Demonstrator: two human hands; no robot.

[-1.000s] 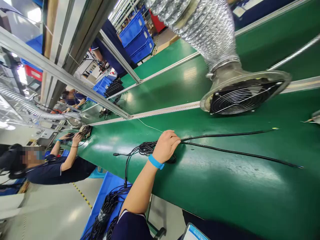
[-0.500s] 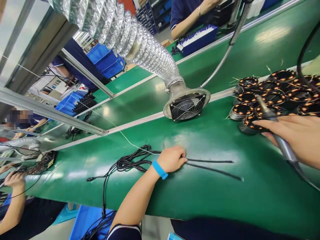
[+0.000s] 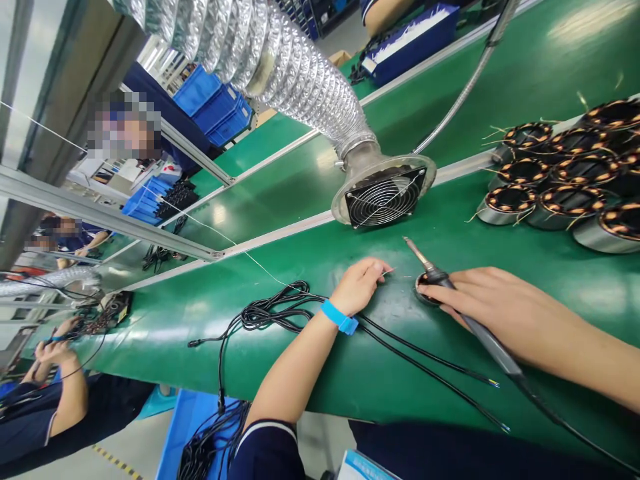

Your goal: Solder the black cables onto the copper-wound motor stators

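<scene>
My left hand (image 3: 361, 283), with a blue wristband, is closed in a pinch on a thin solder wire (image 3: 260, 265), whose short end pokes out past the fingertips. Under that wrist run two black cables (image 3: 425, 345) with stripped coloured ends, leading from a looped bundle (image 3: 273, 313) on the green bench. My right hand (image 3: 480, 300) grips a soldering iron (image 3: 480, 327), its tip pointing up and left. The same hand also has a small ring-shaped motor stator (image 3: 425, 297) under its fingers, mostly hidden. The iron's tip is apart from the left fingers.
Several copper-wound stators (image 3: 505, 203) stand grouped at the right. A fume extractor (image 3: 385, 200) with a silver hose (image 3: 300, 73) hangs over the bench. A blue crate (image 3: 175, 427) of black cables sits below the bench edge. A co-worker's hands (image 3: 55, 350) work at far left.
My right hand has come left from the stator group, bringing the iron and a stator. The left hand has let go of the black cables and risen slightly; the cable ends have swung nearer me.
</scene>
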